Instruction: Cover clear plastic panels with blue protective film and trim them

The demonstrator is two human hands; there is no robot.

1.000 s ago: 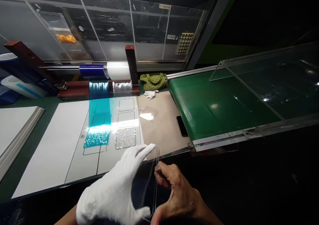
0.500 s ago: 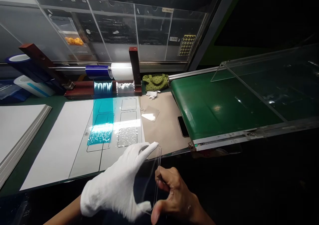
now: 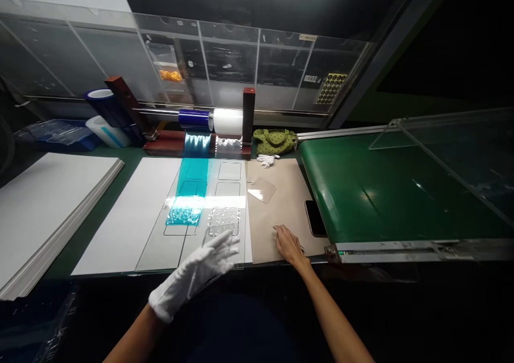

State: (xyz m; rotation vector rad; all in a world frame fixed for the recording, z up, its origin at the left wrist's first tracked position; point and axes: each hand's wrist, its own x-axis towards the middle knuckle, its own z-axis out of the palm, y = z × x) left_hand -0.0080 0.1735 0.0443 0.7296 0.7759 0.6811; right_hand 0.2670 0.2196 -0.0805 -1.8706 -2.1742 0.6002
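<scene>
My left hand (image 3: 201, 266), in a white glove, holds a clear rectangular plate (image 3: 212, 284) low over the front edge of the glass board. Its thumb and fingers are on the plate, whose outline is faint and partly hidden by the glove. My bare right hand (image 3: 288, 243) rests on the brown paper (image 3: 261, 245) with its fingers curled down. A thin tip shows at its fingertips and a small dark end shows by the wrist; what it holds is too small to name. Beyond it, another clear square piece (image 3: 263, 190) lies on the paper.
Teal film (image 3: 193, 186) and clear film (image 3: 224, 218) run from rolls on a wooden stand (image 3: 168, 144) onto the outlined glass board (image 3: 160, 250). At right are a phone (image 3: 316, 218) and a green conveyor belt (image 3: 385, 191). A white sheet stack (image 3: 60, 202) lies left; a green pouch (image 3: 274, 141) stands behind.
My right hand has left the clear plate and moved forward onto the brown paper. My left hand has shifted slightly left, still with the plate. The whole view has swung left.
</scene>
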